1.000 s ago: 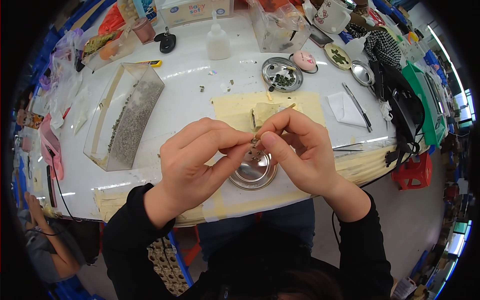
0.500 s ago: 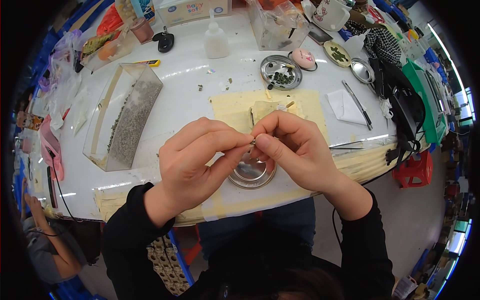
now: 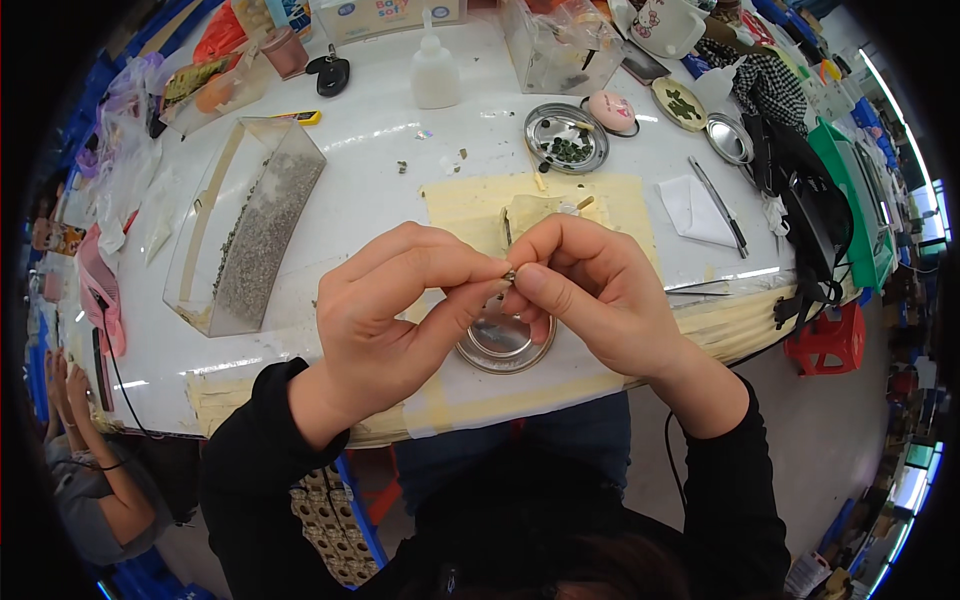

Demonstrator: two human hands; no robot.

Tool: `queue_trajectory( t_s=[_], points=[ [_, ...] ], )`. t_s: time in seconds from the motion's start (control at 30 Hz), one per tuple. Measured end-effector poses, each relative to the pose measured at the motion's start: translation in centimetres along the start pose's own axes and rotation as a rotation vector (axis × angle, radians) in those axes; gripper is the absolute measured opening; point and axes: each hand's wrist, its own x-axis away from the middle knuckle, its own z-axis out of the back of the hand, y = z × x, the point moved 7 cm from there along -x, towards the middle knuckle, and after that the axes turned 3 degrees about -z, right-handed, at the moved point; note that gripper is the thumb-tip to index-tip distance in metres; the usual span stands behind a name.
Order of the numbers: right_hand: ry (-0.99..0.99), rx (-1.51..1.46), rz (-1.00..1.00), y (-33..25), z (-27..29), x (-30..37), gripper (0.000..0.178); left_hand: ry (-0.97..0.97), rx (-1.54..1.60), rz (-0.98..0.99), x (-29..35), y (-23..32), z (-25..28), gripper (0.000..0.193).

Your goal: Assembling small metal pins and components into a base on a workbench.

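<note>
My left hand and my right hand meet fingertip to fingertip, both closed in a pinch. Between them is a tiny dark piece, too small to name and mostly covered by the fingers. Right below the hands lies a round metal dish, partly hidden by them. Just beyond the fingers, a small yellowish block rests on a taped yellow sheet. Farther off, another metal dish holds several small dark green pieces.
On the left stands a clear box of grey granules. A white squeeze bottle, car key and yellow cutter lie at the back. Tweezers rest on folded white paper. Another person's hands show far left.
My hands stay together with only a slight shift of the fingers around the small piece. At far left, the other person's hands have moved closer together and into fuller view.
</note>
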Motion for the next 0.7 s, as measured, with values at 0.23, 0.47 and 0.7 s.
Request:
queue_trajectory(
  t_s=[0.23,0.47,0.7],
  points=[
    [-0.005,0.015,0.006,0.1,0.1,0.0,0.013,-0.003,-0.003,0.002,0.1,0.1,0.0,0.017],
    [0.32,0.396,0.333,-2.3,1.3,1.1,0.012,-0.116,0.099,0.214,-0.3,-1.9,-0.1,0.011],
    [0.41,0.522,0.577,-3.3,1.0,2.1,0.008,-0.357,-0.195,0.161,0.7,-2.7,-1.9,0.011]
  ],
)
